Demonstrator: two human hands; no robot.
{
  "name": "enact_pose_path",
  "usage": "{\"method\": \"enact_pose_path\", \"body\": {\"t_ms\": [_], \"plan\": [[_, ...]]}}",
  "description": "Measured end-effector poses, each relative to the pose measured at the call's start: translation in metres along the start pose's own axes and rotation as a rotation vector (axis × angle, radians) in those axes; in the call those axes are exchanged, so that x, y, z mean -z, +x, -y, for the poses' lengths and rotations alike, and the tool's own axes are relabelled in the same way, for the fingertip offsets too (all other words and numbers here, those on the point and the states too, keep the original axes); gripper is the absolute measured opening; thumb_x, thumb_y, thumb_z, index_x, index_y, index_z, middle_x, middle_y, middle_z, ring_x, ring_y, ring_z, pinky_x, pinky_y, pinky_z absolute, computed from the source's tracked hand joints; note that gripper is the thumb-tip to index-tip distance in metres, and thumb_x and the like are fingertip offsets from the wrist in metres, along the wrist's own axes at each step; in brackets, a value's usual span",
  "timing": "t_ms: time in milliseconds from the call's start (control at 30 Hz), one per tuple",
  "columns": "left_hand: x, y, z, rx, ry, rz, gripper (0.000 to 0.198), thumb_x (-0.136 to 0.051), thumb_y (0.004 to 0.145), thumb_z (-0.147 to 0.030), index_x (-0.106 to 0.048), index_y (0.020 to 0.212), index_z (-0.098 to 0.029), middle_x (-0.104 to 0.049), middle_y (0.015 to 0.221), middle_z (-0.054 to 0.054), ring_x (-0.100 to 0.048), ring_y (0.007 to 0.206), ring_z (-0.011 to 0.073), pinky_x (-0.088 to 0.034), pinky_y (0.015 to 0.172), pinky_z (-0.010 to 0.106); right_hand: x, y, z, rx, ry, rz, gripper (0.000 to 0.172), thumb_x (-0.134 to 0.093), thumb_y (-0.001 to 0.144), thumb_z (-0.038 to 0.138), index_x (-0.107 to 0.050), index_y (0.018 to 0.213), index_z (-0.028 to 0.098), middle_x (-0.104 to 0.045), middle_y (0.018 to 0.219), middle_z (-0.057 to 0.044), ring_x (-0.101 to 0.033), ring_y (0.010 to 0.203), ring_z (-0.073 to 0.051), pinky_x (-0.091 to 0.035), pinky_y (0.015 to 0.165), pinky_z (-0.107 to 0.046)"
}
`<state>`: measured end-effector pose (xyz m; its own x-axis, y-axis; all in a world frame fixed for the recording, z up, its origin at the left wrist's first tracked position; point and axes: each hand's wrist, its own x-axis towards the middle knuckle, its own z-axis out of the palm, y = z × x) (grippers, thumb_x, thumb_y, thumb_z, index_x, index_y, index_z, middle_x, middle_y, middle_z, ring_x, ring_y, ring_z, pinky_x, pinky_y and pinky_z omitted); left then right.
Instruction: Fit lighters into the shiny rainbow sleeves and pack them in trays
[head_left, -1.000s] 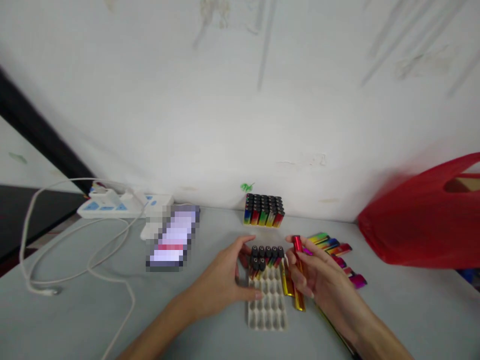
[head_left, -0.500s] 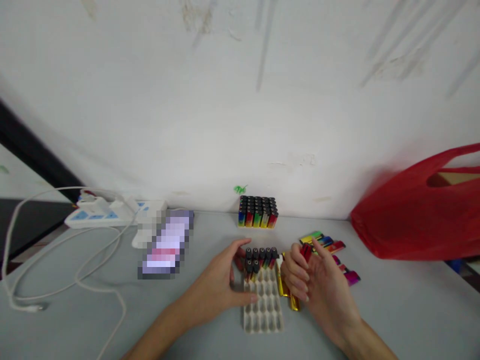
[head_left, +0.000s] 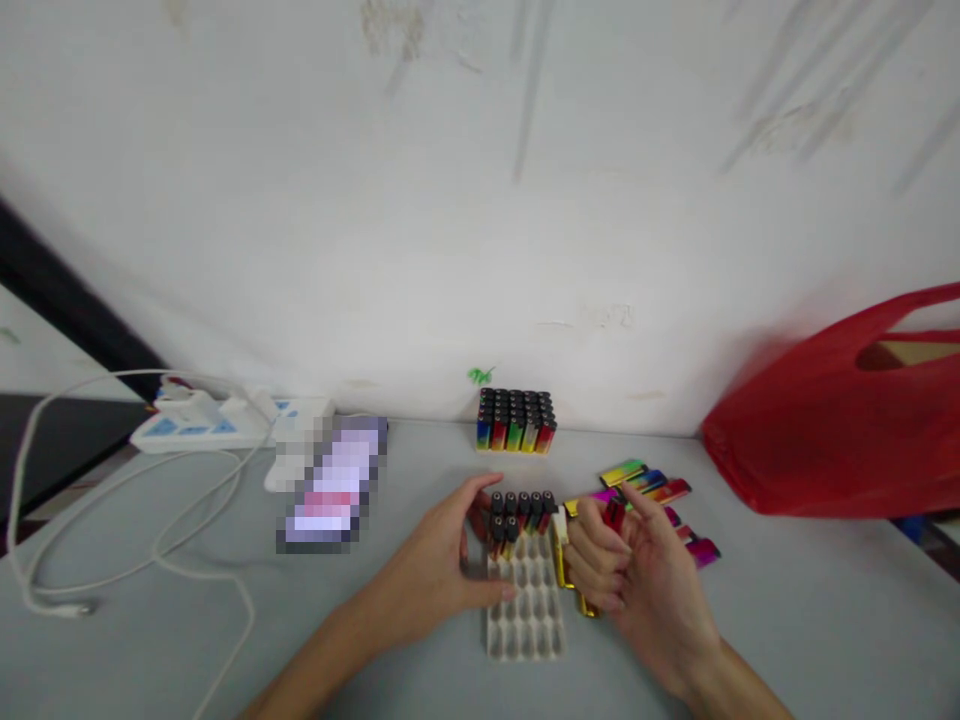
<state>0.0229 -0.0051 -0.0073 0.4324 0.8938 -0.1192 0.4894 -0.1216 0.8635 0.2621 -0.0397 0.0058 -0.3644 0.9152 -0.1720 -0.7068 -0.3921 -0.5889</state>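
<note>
My left hand (head_left: 435, 560) curls around the left side of a white slotted tray (head_left: 526, 610), its thumb on the tray's edge and its fingers beside the rear slots. Several black-topped lighters (head_left: 523, 505) stand upright in the tray's rear rows; the front slots show no lighters. Just right of the tray, my right hand (head_left: 637, 570) is closed with its palm turned up. A red lighter (head_left: 614, 515) with a dark end pokes out between its thumb and curled fingers. Under and beside that hand lie shiny gold lighters (head_left: 562, 560), partly hidden.
A block of upright coloured lighters (head_left: 516, 425) stands by the wall. More loose lighters (head_left: 649, 485) lie to the right, near a red plastic bag (head_left: 825, 430). On the left are a blurred phone (head_left: 337, 485), a power strip (head_left: 225, 425) and a looping white cable (head_left: 244, 600).
The fingers of my right hand have curled further and the red lighter has turned within them. My left hand and the tray stay in place.
</note>
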Motion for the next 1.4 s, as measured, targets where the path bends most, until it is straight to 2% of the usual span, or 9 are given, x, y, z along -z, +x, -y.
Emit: {"method": "enact_pose_path", "body": {"t_ms": [200,533,800,1133,1400], "plan": [[-0.001,0.001,0.002,-0.025,-0.003,-0.008,0.105,-0.098,0.07,-0.027,-0.042,0.159,-0.029,-0.062,0.11,0.0,-0.05,0.079,0.0172,-0.043,0.072,0.029,0.002,0.001,-0.004,-0.012,-0.063,-0.029,0.055,-0.068,0.093,0.058,-0.037,0.063,0.024,-0.02,0.056,0.012,-0.011,0.048,-0.007,-0.014,0.042,-0.023],[-0.002,0.002,0.003,-0.029,0.0,-0.012,0.104,-0.097,0.071,-0.026,-0.041,0.159,-0.031,-0.061,0.11,0.0,-0.051,0.077,0.0166,-0.044,0.072,0.029,-0.004,-0.001,-0.013,0.0,-0.104,-0.081,0.056,-0.068,0.094,0.058,-0.036,0.063,0.024,-0.018,0.055,0.013,-0.007,0.047,-0.006,-0.013,0.041,-0.022],[-0.001,0.002,0.003,-0.028,0.013,-0.01,0.104,-0.097,0.072,-0.029,-0.042,0.16,-0.03,-0.062,0.109,0.0,-0.052,0.08,0.0182,-0.044,0.073,0.03,-0.001,0.003,-0.007,-0.033,-0.049,-0.038,0.06,-0.075,0.089,0.061,-0.036,0.063,0.024,-0.02,0.055,0.013,-0.01,0.046,-0.005,-0.013,0.041,-0.021],[-0.002,0.0,0.006,-0.017,0.049,-0.012,0.104,-0.096,0.073,-0.031,-0.04,0.161,-0.031,-0.062,0.112,0.001,-0.052,0.081,0.0187,-0.045,0.075,0.03,-0.005,0.002,-0.006,-0.016,-0.008,-0.006,0.06,-0.073,0.091,0.062,-0.037,0.063,0.023,-0.021,0.055,0.012,-0.011,0.046,-0.006,-0.014,0.042,-0.021],[0.0,0.0,-0.002,0.003,0.039,-0.01,0.101,-0.094,0.073,-0.03,-0.042,0.16,-0.03,-0.062,0.113,0.002,-0.052,0.083,0.0195,-0.046,0.077,0.032,-0.007,0.0,-0.005,-0.024,0.019,0.002,0.058,-0.073,0.091,0.06,-0.037,0.063,0.023,-0.021,0.056,0.011,-0.011,0.047,-0.006,-0.014,0.043,-0.022]]}}
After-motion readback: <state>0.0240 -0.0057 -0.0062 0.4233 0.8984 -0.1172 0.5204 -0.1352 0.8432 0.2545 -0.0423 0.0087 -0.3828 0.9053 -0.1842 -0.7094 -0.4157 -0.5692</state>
